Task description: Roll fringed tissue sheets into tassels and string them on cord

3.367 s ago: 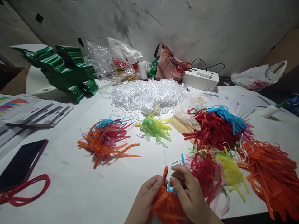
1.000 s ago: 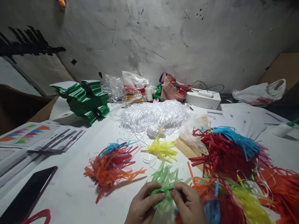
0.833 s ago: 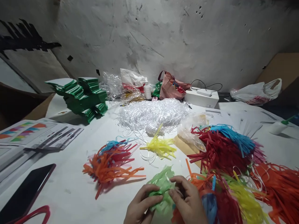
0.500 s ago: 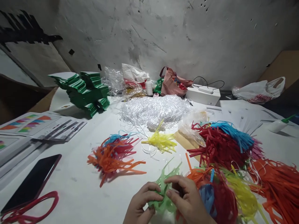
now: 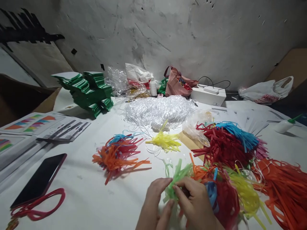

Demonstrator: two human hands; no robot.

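At the table's near edge both my hands pinch a small bundle of light green paper strips [image 5: 177, 179]. My left hand [image 5: 155, 206] grips its lower left side with closed fingers. My right hand [image 5: 195, 204] pinches it from the right, thumb against the strips. Just right of my hands lies a heap of red, blue, yellow and orange strip bundles [image 5: 240, 172]. A yellow bundle [image 5: 165, 142] and an orange-red bundle [image 5: 117, 155] lie farther out on the white table [image 5: 79, 198].
A mound of white thin strips [image 5: 158, 110] sits mid-table. Green card stacks [image 5: 86, 91] stand back left, printed sheets [image 5: 40, 126] and a dark phone [image 5: 39, 180] with a red lanyard [image 5: 35, 209] at left. Bags, a bottle [image 5: 153, 86] and a white box [image 5: 208, 95] line the wall.
Since 3.4 s ago the orange bundle left my hands and a green one took its place. Over the last second my hands kept working the green bundle, its strips now pointing up and right.
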